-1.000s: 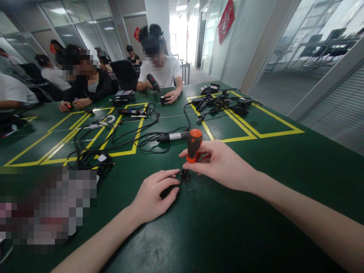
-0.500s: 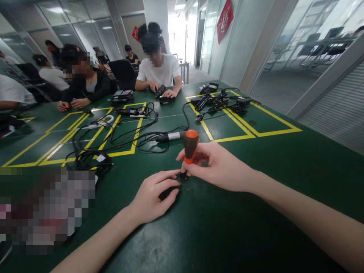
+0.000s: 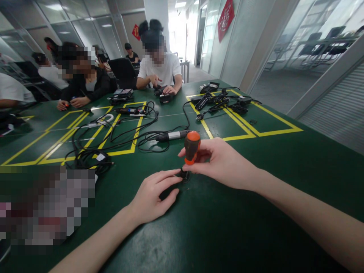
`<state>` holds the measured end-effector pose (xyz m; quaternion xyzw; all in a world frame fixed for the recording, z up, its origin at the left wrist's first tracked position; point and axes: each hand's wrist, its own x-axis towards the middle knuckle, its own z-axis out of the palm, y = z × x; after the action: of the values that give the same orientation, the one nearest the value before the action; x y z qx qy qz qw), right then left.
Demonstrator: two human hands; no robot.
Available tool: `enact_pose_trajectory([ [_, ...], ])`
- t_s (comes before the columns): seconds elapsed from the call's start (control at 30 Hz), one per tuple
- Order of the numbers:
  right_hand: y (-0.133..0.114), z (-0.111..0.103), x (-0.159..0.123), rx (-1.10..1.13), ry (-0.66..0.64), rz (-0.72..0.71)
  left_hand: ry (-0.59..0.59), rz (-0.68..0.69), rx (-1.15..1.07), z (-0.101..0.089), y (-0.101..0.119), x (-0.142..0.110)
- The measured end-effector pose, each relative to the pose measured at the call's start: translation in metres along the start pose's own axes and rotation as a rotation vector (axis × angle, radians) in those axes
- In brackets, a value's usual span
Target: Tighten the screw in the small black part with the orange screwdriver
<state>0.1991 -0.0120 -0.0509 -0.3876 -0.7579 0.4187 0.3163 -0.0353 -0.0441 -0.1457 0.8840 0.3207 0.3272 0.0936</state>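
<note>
My right hand (image 3: 220, 161) is closed round an orange and black screwdriver handle (image 3: 192, 146), which stands nearly upright with its tip down on a small black part (image 3: 184, 174). That part rests on the green table (image 3: 227, 227). My left hand (image 3: 153, 195) lies curled over a dark object, its fingertips touching the small black part from the left. What lies under the left palm is mostly hidden.
Black cables and a silver-barrelled tool (image 3: 170, 135) lie just beyond my hands inside yellow taped boxes. More black devices (image 3: 218, 101) sit at the back right. Other people sit at the far side and far left, handling items. A blurred patch (image 3: 47, 204) covers the near left.
The screwdriver handle has shifted slightly, first left then back right, turning in my right hand. My left hand stays put. The person opposite lowered a dark tool to the table.
</note>
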Motion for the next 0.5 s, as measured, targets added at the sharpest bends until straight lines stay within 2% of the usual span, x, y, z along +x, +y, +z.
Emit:
enact_pose_trajectory([
  [0.13,0.0013,0.0013,0.0003,0.141,-0.034,0.02,-0.012,-0.01,0.002,-0.0002,-0.0001,-0.0001],
  [0.27,0.0026,0.0053,0.0005,0.191,-0.044,0.008,-0.017,-0.014,0.005,0.0005,-0.0008,-0.001],
  [0.5,0.004,0.0043,0.0023,0.031,0.037,-0.076,-0.021,-0.016,-0.002,0.0019,-0.001,-0.0009],
])
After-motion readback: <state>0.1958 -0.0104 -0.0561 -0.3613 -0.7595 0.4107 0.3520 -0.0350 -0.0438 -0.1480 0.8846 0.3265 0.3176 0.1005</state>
